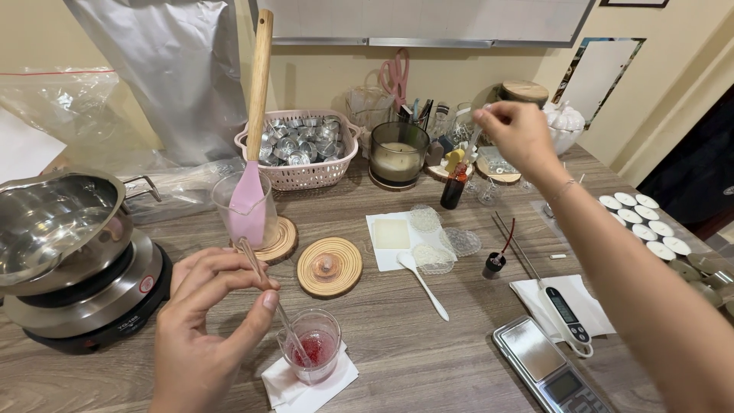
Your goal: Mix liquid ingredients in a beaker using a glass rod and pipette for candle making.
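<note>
Two wooden coasters [329,267], nine white tealights [642,222], one scale [552,367]

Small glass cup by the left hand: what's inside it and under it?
Inside the small glass cup sits red liquid, with a clear stirring rod held by the left hand dipping in. Under it lies a white napkin, its middle covered.

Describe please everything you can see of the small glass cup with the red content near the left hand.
The small glass cup is clear and round, and it stands upright on a folded white napkin at the near edge of the wooden table. It holds a red, glossy liquid or gel in its lower half. A thin clear stirring rod leans into it from the upper left, held by the left hand. The hand itself does not touch the cup.
</note>
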